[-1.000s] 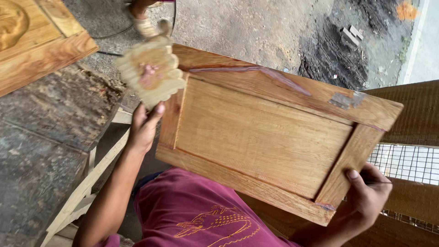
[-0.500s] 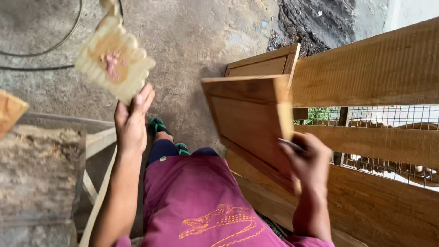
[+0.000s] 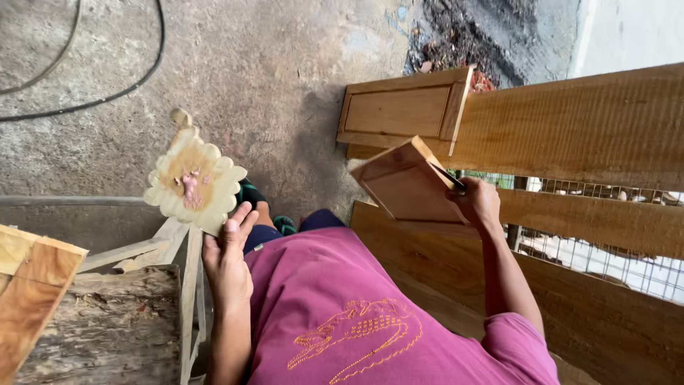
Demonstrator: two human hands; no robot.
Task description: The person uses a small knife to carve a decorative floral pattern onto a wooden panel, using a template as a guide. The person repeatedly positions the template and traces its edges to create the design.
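My left hand point(image 3: 226, 258) grips a pale scalloped wooden ornament point(image 3: 194, 182) with a pink carved centre, held up over the concrete floor. My right hand point(image 3: 476, 202) holds a framed wooden cabinet door panel point(image 3: 406, 184) by its upper edge, tilted on end beside a wooden fence. A second, similar framed panel point(image 3: 400, 113) leans against the fence just beyond it. My magenta shirt point(image 3: 356, 314) with orange stitching fills the lower middle of the view.
A wide plank fence point(image 3: 591, 128) with wire mesh point(image 3: 605, 257) behind runs along the right. A rough weathered timber point(image 3: 107, 328) and a varnished board point(image 3: 32, 292) lie at lower left. A black cable point(image 3: 85, 103) curves across the concrete floor at top left.
The view has swung away from the workbench toward the floor and fence. My right hand has lowered the door panel beside the fence. My left hand has kept hold of the ornament.
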